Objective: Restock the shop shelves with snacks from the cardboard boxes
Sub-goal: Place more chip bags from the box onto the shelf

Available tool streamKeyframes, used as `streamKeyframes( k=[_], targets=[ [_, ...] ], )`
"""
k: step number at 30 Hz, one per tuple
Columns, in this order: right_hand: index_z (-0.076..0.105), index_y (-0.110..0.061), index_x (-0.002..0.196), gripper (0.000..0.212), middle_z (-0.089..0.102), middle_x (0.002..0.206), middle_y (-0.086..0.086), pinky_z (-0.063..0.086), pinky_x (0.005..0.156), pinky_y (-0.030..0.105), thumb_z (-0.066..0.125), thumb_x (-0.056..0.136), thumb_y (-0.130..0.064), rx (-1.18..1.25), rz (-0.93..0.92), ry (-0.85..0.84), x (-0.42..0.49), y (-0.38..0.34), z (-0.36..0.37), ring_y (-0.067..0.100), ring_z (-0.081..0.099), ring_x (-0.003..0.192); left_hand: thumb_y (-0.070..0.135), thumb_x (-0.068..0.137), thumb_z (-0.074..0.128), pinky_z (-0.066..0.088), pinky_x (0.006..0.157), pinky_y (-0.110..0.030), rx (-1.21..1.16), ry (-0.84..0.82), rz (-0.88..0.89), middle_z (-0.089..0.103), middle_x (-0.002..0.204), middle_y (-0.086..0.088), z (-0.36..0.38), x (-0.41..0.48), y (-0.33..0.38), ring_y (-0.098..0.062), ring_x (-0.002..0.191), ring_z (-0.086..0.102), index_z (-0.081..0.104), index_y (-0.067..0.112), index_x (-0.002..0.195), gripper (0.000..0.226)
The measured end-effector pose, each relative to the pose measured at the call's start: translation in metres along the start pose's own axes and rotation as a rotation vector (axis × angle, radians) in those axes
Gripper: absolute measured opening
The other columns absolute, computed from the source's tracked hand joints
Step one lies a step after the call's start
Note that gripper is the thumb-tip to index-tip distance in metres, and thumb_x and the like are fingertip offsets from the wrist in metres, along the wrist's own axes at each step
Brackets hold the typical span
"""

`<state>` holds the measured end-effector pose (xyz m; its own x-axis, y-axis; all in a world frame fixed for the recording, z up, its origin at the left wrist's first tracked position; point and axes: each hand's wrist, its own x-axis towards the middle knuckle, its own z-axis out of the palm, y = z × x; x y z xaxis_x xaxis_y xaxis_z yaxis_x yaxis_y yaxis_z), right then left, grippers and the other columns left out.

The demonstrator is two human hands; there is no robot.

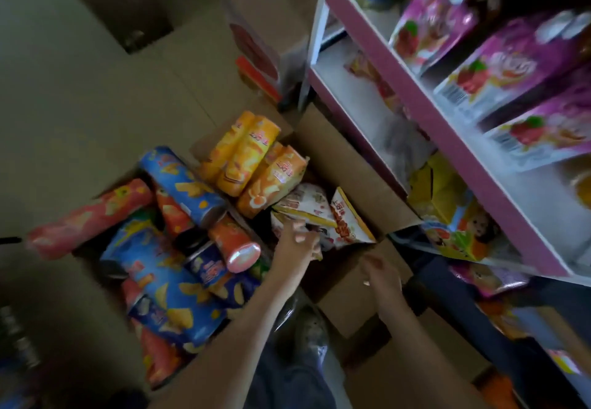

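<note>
While the crisp tubes (185, 184) sit heaped loose in the cardboard box (351, 165), head view: pulling a bag out from beside them could set the stack rolling, or drag the red-and-yellow bag (348, 220) along. Left hand (297, 242) is down in the box, fingers curled on the white snack bag (307, 197); probably a pinch, blur hides it. Right hand (380, 277) hovers over the box flap, loosely bent, holding nothing. Shelves (348, 89) to the right, part stocked

box (339, 156): matt brown cardboard | blue crisp tube (182, 181): glossy print | snack bag (307, 199): shiny plastic film
</note>
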<state>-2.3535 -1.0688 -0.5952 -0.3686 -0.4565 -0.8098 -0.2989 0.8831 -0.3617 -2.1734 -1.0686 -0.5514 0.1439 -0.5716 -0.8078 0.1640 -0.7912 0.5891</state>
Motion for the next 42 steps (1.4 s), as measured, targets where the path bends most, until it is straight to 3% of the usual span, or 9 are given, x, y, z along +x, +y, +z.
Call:
streamKeyframes(
  k=[5, 8, 15, 20, 25, 33, 37, 40, 42],
  targets=[
    [0.061, -0.020, 0.115, 0.025, 0.064, 0.105, 0.000, 0.046, 0.071, 0.028, 0.060, 0.092, -0.031, -0.143, -0.107, -0.069, 0.084, 0.030, 0.037, 0.019, 0.061, 0.097, 0.016, 0.097, 0.053, 0.054, 0.085, -0.042, 0.032, 0.087, -0.055, 0.057, 0.100, -0.001, 0.028, 0.087, -0.029, -0.022, 0.093, 0.064, 0.039, 0.021, 0.118, 0.026],
    [0.049, -0.017, 0.131, 0.040, 0.059, 0.111, 0.000, 0.046, 0.081, 0.033, 0.060, 0.092, -0.023, -0.067, -0.157, -0.105, 0.108, 0.030, 0.064, 0.020, 0.058, 0.103, 0.013, 0.096, 0.052, 0.052, 0.080, -0.039, 0.050, 0.175, -0.058, 0.053, 0.098, 0.005, 0.037, 0.110, -0.043, -0.022, 0.096, 0.060, 0.036, 0.021, 0.125, 0.034],
    [0.013, -0.034, 0.152, 0.078, 0.035, 0.150, 0.002, 0.049, 0.097, 0.043, 0.059, 0.093, -0.012, -0.114, -0.386, -0.140, 0.137, 0.008, 0.109, 0.023, 0.043, 0.131, 0.000, 0.090, 0.057, 0.045, 0.090, -0.028, 0.036, 0.260, 0.006, 0.040, 0.139, -0.005, 0.028, 0.130, -0.060, -0.021, 0.123, 0.046, 0.013, 0.028, 0.148, 0.079],
    [0.031, -0.018, 0.147, 0.059, 0.039, 0.143, 0.010, 0.038, 0.107, 0.043, 0.055, 0.094, -0.013, -0.310, -0.402, -0.094, 0.152, 0.000, 0.117, 0.029, 0.038, 0.132, 0.001, 0.089, 0.055, 0.049, 0.087, -0.035, 0.120, 0.258, -0.067, 0.029, 0.144, -0.013, 0.027, 0.136, -0.065, -0.032, 0.122, 0.045, 0.005, 0.032, 0.150, 0.084],
    [0.046, -0.009, 0.136, 0.040, 0.046, 0.135, 0.011, 0.041, 0.092, 0.033, 0.050, 0.096, -0.010, -0.279, -0.393, 0.003, 0.160, 0.005, 0.117, 0.028, 0.047, 0.123, 0.001, 0.089, 0.055, 0.051, 0.092, -0.041, 0.165, 0.244, -0.119, 0.023, 0.146, -0.012, 0.032, 0.136, -0.073, -0.033, 0.122, 0.045, -0.002, 0.036, 0.150, 0.091],
    [0.026, -0.009, 0.141, 0.068, 0.035, 0.139, 0.013, 0.045, 0.099, 0.041, 0.068, 0.088, -0.017, -0.141, -0.423, 0.096, 0.141, 0.010, 0.126, 0.029, 0.040, 0.128, 0.001, 0.087, 0.054, 0.046, 0.096, -0.043, 0.373, 0.397, 0.063, 0.020, 0.143, -0.013, 0.036, 0.129, -0.070, -0.033, 0.123, 0.038, 0.006, 0.024, 0.150, 0.083],
    [0.030, -0.015, 0.141, 0.062, 0.042, 0.135, 0.007, 0.047, 0.088, 0.035, 0.065, 0.090, -0.024, -0.015, -0.379, -0.003, 0.131, -0.010, 0.126, 0.023, 0.050, 0.115, 0.001, 0.083, 0.055, 0.031, 0.105, -0.046, 0.718, 0.639, 0.352, 0.022, 0.150, -0.020, 0.025, 0.140, -0.047, -0.038, 0.132, 0.028, 0.019, 0.012, 0.150, 0.077],
    [0.038, -0.019, 0.137, 0.053, 0.050, 0.125, 0.000, 0.047, 0.077, 0.026, 0.063, 0.092, -0.030, 0.056, -0.364, -0.103, 0.128, -0.033, 0.126, 0.014, 0.052, 0.103, 0.005, 0.084, 0.057, 0.018, 0.114, -0.048, 0.903, 0.665, 0.275, 0.015, 0.155, -0.022, 0.004, 0.163, -0.029, -0.038, 0.142, 0.017, 0.009, 0.016, 0.153, 0.085],
    [0.042, -0.024, 0.130, 0.044, 0.052, 0.120, -0.004, 0.048, 0.084, 0.031, 0.063, 0.092, -0.033, 0.081, -0.363, -0.177, 0.130, -0.044, 0.126, 0.014, 0.054, 0.105, 0.012, 0.086, 0.059, 0.013, 0.116, -0.047, 1.002, 0.633, 0.192, 0.018, 0.153, -0.021, -0.010, 0.178, -0.023, -0.037, 0.143, 0.015, 0.001, 0.019, 0.153, 0.089]
  ],
)
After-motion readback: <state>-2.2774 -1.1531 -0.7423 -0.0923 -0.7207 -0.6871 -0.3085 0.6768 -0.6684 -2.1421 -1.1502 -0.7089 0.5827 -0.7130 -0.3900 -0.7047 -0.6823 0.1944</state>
